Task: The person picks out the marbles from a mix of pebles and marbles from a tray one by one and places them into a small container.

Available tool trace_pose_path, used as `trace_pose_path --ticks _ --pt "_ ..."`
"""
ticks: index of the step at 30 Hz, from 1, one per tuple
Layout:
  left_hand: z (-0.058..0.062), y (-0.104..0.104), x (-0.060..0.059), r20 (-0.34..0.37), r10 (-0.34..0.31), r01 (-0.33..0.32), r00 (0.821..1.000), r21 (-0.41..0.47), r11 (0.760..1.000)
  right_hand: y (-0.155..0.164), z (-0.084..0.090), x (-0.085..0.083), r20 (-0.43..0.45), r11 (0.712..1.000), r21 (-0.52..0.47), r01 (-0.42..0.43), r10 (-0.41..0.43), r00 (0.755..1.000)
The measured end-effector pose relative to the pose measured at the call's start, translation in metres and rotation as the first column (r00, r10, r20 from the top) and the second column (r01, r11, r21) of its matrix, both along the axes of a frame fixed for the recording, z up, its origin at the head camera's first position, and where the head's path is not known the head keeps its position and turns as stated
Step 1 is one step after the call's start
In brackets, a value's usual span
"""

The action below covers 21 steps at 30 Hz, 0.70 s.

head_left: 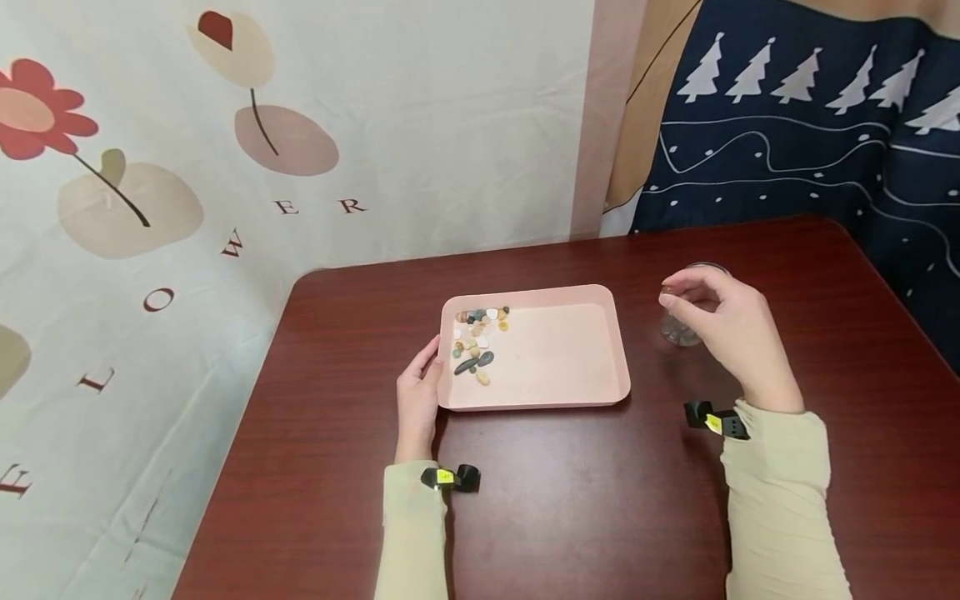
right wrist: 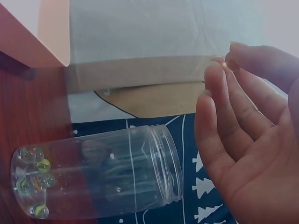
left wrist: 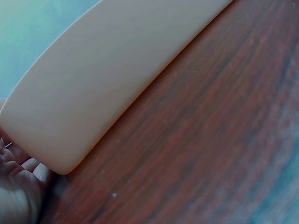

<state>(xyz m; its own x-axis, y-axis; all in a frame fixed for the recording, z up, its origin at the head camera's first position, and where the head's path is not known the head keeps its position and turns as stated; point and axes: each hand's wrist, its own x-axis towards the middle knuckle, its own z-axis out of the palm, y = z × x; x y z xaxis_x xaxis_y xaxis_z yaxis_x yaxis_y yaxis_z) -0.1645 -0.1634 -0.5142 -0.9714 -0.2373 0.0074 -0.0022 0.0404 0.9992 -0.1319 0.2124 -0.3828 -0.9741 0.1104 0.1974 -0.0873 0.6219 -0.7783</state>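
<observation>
While the left hand [head_left: 417,398] rests open against the tray [head_left: 592,398], the right hand [head_left: 731,333] pinches a small stone [head_left: 667,290] over the upright jar [head_left: 678,331], whose mouth points up.

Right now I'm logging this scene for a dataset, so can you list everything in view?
Table: one, dark red-brown wood.
Tray: one, pink, centre of table.
Pebbles: a cluster, mixed colours, tray's left end.
Jar: one, clear, right of tray, a few glass marbles at its bottom.
Backdrops: flowered cloth on the left, navy tree-print cloth on the right.
Left hand: rests against tray's left edge.
Right hand: above jar mouth, pinching a small pebble.
</observation>
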Motion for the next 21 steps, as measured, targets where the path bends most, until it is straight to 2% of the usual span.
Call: trace_pose_path --ticks 11,17,21 --pt "0.0011 0.0005 0.0005 -0.003 0.008 -0.008 1.000 -0.009 1.000 0.0047 0.0010 0.0011 -0.033 0.996 -0.075 0.057 -0.060 0.998" --pt "0.0013 0.0004 0.0001 0.000 0.006 -0.006 1.000 -0.015 1.000 0.0068 0.0001 -0.0002 -0.074 0.983 -0.117 0.139 -0.148 0.986" --pt "0.0013 0.0007 -0.0004 -0.004 0.007 -0.007 1.000 -0.017 1.000 0.0093 -0.0020 -0.0025 -0.106 0.964 -0.191 0.187 -0.210 0.972"
